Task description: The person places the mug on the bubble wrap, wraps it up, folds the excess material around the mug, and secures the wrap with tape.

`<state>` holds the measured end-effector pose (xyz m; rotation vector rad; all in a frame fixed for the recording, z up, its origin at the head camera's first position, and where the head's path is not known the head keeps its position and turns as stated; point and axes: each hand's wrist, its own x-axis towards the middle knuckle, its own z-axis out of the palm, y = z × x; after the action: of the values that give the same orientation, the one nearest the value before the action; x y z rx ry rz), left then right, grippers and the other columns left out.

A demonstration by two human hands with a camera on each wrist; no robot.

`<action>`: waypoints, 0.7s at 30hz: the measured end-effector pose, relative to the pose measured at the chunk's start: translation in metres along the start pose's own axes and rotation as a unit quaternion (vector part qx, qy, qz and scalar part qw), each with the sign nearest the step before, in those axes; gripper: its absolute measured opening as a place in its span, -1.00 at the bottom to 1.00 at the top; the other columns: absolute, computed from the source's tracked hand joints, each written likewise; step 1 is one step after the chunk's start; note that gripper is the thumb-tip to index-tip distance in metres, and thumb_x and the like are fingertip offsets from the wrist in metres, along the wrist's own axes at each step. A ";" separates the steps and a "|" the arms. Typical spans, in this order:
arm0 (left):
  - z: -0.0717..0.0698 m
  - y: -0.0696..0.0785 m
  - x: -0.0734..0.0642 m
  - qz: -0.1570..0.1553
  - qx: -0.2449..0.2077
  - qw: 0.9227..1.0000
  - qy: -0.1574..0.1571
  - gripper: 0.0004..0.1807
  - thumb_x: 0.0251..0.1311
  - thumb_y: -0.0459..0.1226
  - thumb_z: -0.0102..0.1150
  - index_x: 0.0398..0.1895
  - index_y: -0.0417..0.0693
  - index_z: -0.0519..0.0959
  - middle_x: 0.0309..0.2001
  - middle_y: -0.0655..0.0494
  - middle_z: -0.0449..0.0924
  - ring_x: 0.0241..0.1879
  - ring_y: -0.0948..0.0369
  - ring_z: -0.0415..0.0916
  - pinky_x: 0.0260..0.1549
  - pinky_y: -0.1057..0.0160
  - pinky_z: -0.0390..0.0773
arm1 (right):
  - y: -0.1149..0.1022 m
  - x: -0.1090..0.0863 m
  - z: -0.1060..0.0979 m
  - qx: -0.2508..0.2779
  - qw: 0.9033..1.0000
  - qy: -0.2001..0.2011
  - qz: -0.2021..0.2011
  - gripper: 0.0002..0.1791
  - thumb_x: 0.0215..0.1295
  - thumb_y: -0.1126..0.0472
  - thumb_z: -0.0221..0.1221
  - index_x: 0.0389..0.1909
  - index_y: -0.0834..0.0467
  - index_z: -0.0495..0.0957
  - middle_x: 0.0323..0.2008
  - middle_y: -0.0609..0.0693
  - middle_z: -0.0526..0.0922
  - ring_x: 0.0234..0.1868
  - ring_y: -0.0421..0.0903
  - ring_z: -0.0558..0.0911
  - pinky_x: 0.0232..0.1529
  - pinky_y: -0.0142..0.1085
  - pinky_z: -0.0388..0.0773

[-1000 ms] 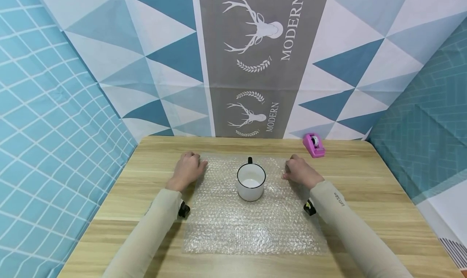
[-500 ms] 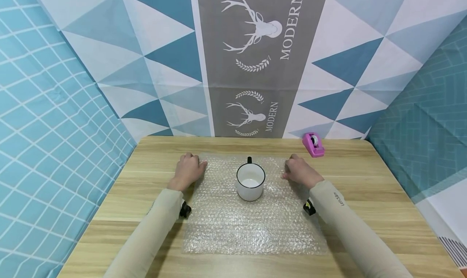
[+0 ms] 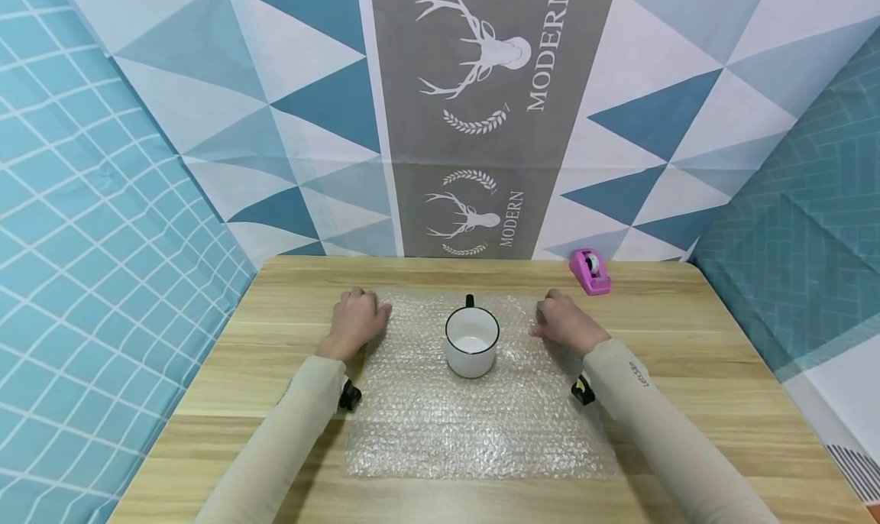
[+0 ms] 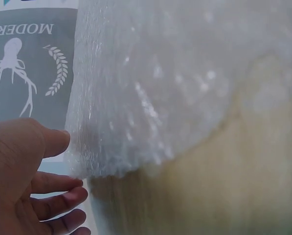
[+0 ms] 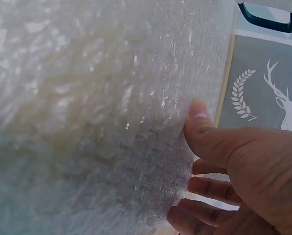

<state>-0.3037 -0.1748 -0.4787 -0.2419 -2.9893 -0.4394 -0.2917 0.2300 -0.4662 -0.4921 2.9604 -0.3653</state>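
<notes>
A white mug [image 3: 472, 352] with a black rim and black handle stands upright on a sheet of clear bubble wrap [image 3: 474, 432]. Its handle points to the far side. My left hand [image 3: 355, 321] rests at the sheet's far left corner; in the left wrist view its thumb [image 4: 55, 142] lies against the wrap's edge, apart from the loosely bent fingers. At the far right corner is my right hand [image 3: 569, 324]. The right wrist view has its thumb [image 5: 199, 125] over the wrap and the other fingers spread loosely along the edge.
A pink tape dispenser [image 3: 590, 272] sits near the back edge of the wooden table [image 3: 275, 402], right of the right hand. Patterned cloths hang behind and at both sides. Each wrist carries a small black camera.
Both hands, the mug and the bubble wrap stay where they were; only the head view has shifted very slightly.
</notes>
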 end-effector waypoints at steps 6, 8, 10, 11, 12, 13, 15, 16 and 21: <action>-0.002 0.003 -0.001 0.005 -0.012 1.000 0.008 -0.46 0.46 -0.04 0.13 0.13 -0.42 0.56 0.05 -0.39 0.61 0.05 -0.30 0.54 0.00 -0.27 0.59 | -0.001 -0.001 -0.001 0.001 1.000 -0.001 -0.001 -0.68 0.24 0.07 0.43 -0.27 0.27 0.65 -0.07 0.31 0.56 -0.12 0.20 0.60 0.06 0.12 0.60; -0.003 0.005 -0.002 0.006 -0.018 1.000 0.010 -0.43 0.46 -0.05 0.15 0.19 -0.44 0.52 0.06 -0.39 0.61 0.06 -0.30 0.56 0.00 -0.26 0.60 | -0.002 -0.001 -0.002 0.003 1.000 -0.002 0.001 -0.67 0.25 0.07 0.43 -0.26 0.27 0.66 -0.05 0.32 0.56 -0.11 0.21 0.60 0.07 0.12 0.60; -0.005 0.006 -0.002 0.006 -0.025 1.000 0.012 -0.42 0.45 -0.07 0.16 0.21 -0.45 0.49 0.05 -0.39 0.62 0.04 -0.29 0.59 -0.01 -0.25 0.62 | -0.002 -0.001 -0.002 0.003 1.000 -0.003 0.000 -0.67 0.25 0.07 0.43 -0.25 0.27 0.66 -0.04 0.33 0.56 -0.10 0.21 0.60 0.08 0.12 0.60; -0.006 0.007 -0.002 0.006 -0.029 0.999 0.013 -0.42 0.45 -0.07 0.16 0.22 -0.46 0.48 0.04 -0.39 0.62 0.03 -0.28 0.60 -0.02 -0.24 0.64 | -0.002 -0.002 -0.003 0.002 1.000 -0.003 -0.001 -0.68 0.25 0.07 0.42 -0.26 0.27 0.65 -0.04 0.33 0.56 -0.10 0.21 0.60 0.08 0.13 0.60; -0.006 0.008 -0.002 0.006 -0.033 0.999 0.015 -0.42 0.45 -0.08 0.17 0.22 -0.47 0.47 0.03 -0.40 0.63 0.01 -0.27 0.61 -0.04 -0.22 0.65 | -0.003 -0.002 -0.003 0.003 1.000 -0.003 0.000 -0.68 0.26 0.07 0.42 -0.26 0.27 0.65 -0.03 0.33 0.56 -0.09 0.21 0.60 0.09 0.13 0.59; -0.007 0.008 -0.002 0.006 -0.037 0.999 0.017 -0.41 0.45 -0.08 0.17 0.22 -0.48 0.47 0.02 -0.40 0.64 -0.01 -0.27 0.63 -0.05 -0.21 0.66 | -0.003 -0.002 -0.004 0.003 1.000 -0.003 -0.001 -0.68 0.26 0.07 0.42 -0.27 0.27 0.65 -0.04 0.33 0.56 -0.09 0.22 0.60 0.09 0.14 0.59; -0.008 0.010 -0.002 0.007 -0.042 0.999 0.022 -0.42 0.45 -0.09 0.17 0.21 -0.48 0.46 -0.03 -0.38 0.66 -0.08 -0.23 0.66 -0.11 -0.18 0.69 | -0.003 -0.002 -0.004 0.003 1.000 -0.004 -0.003 -0.69 0.25 0.08 0.42 -0.28 0.27 0.65 -0.05 0.33 0.56 -0.10 0.22 0.60 0.09 0.15 0.59; -0.009 0.010 -0.002 0.007 -0.045 0.999 0.025 -0.43 0.45 -0.10 0.17 0.21 -0.48 0.45 -0.07 -0.36 0.67 -0.14 -0.21 0.68 -0.16 -0.15 0.70 | -0.003 -0.002 -0.004 0.003 1.000 -0.004 -0.002 -0.70 0.25 0.08 0.42 -0.28 0.27 0.65 -0.05 0.33 0.55 -0.10 0.22 0.59 0.09 0.15 0.58; -0.010 0.012 -0.002 0.012 -0.073 0.997 0.026 -0.51 0.47 -0.16 0.17 0.20 -0.41 0.39 -0.36 -0.20 0.66 -0.47 0.02 0.63 -0.41 0.00 0.66 | -0.002 -0.001 -0.002 0.003 1.000 -0.003 0.000 -0.69 0.26 0.09 0.42 -0.26 0.28 0.65 -0.02 0.35 0.55 -0.06 0.25 0.59 0.12 0.18 0.56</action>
<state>-0.2991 -0.1664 -0.4655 -0.2755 -2.9031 -0.6513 -0.2910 0.2289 -0.4632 -0.4927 2.9520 -0.3715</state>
